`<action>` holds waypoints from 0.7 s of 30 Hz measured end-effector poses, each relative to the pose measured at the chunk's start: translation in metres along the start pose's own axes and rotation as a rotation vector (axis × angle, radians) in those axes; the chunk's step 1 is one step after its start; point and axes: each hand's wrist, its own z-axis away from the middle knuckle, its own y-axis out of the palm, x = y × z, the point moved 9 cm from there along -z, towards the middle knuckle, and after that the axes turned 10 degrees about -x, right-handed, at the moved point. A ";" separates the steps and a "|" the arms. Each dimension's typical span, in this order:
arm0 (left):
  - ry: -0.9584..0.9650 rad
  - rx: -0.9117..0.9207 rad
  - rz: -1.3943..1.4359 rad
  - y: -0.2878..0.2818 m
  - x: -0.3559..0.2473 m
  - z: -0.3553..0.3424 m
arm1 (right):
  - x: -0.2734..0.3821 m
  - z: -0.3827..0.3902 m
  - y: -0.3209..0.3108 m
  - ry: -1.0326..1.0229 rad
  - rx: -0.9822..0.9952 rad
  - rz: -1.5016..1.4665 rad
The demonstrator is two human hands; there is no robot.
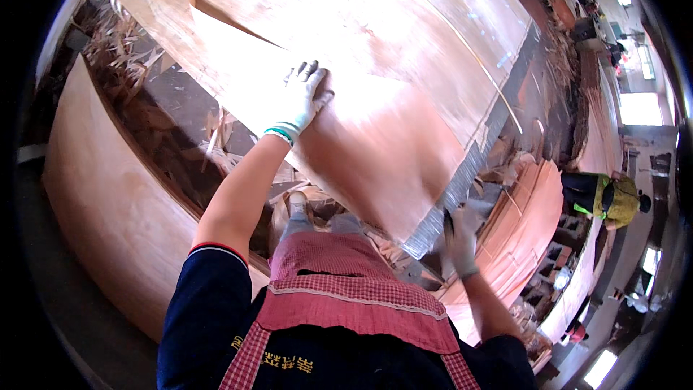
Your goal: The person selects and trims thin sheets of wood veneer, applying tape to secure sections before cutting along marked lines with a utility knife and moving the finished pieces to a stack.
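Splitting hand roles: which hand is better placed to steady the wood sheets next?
Left, probably. The left hand rests palm-down on the wood sheets. The right hand is out beside their near corner, blurred; whether it grips anything is unclear.

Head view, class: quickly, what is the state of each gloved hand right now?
Left hand: open, resting on the thin wood sheet.
Right hand: blurred; open or closed, and holding anything or not, cannot be told.

Wood scraps (130, 65) lie at left, a co-worker (615, 198) and bright window (641, 109) at right
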 end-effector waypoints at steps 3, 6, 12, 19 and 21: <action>-0.023 0.046 0.034 -0.008 -0.001 -0.005 | 0.090 -0.149 0.050 -0.188 -0.094 -0.039; -0.155 0.137 0.074 -0.002 0.010 -0.007 | 0.230 -0.247 0.108 -0.452 -0.038 0.118; -0.081 0.093 0.051 0.013 0.014 -0.013 | 0.277 -0.270 0.142 -0.719 0.008 0.131; -0.047 0.133 -0.005 0.018 0.011 -0.014 | -0.105 -0.129 0.017 -0.255 0.062 0.009; -0.056 0.151 -0.034 0.017 0.006 -0.015 | -0.177 -0.072 0.001 0.008 0.262 0.229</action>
